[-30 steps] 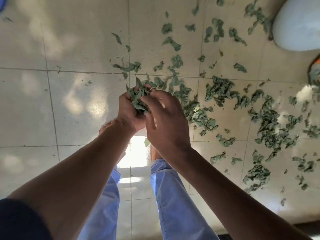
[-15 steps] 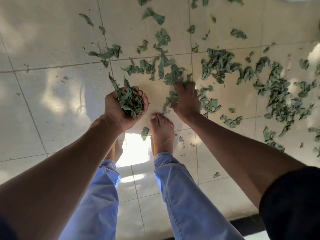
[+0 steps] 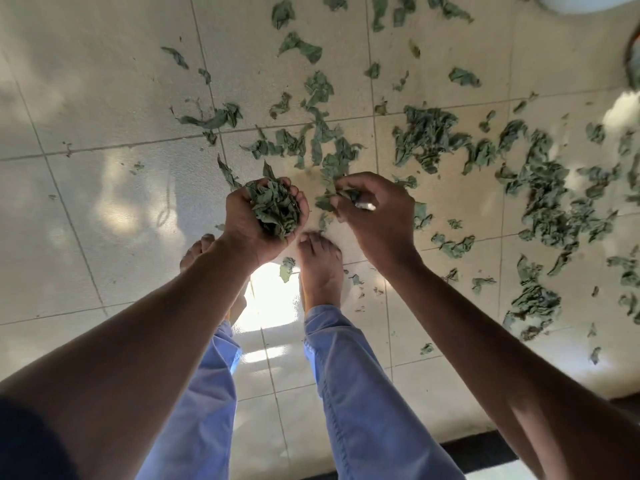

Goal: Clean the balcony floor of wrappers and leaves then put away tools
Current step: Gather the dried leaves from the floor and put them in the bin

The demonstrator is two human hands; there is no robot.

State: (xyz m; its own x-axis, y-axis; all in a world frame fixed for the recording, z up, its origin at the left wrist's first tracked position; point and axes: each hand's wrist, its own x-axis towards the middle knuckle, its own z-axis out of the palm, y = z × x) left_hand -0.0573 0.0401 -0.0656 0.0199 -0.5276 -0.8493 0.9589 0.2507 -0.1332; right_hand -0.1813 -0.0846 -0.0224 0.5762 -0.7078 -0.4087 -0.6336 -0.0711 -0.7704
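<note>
My left hand (image 3: 249, 223) is cupped palm up around a handful of dry green leaves (image 3: 275, 207), held above my bare feet. My right hand (image 3: 377, 216) is just to its right, fingers pinched on a few more leaves (image 3: 329, 202) lifted off the floor. Several dry leaves (image 3: 540, 195) lie scattered over the cream tiled floor (image 3: 104, 202), thickest to the right and ahead of my hands. No wrapper or tool is visible.
My bare feet (image 3: 320, 268) and blue trouser legs (image 3: 360, 393) stand below the hands. A white rounded object (image 3: 585, 3) sits at the top right corner. A dark strip (image 3: 478, 452) runs along the floor's near edge at the bottom right.
My right hand went down to the floor among the leaves, then came back up with a few pinched in its fingers, now close beside the left hand. The left hand kept its handful.
</note>
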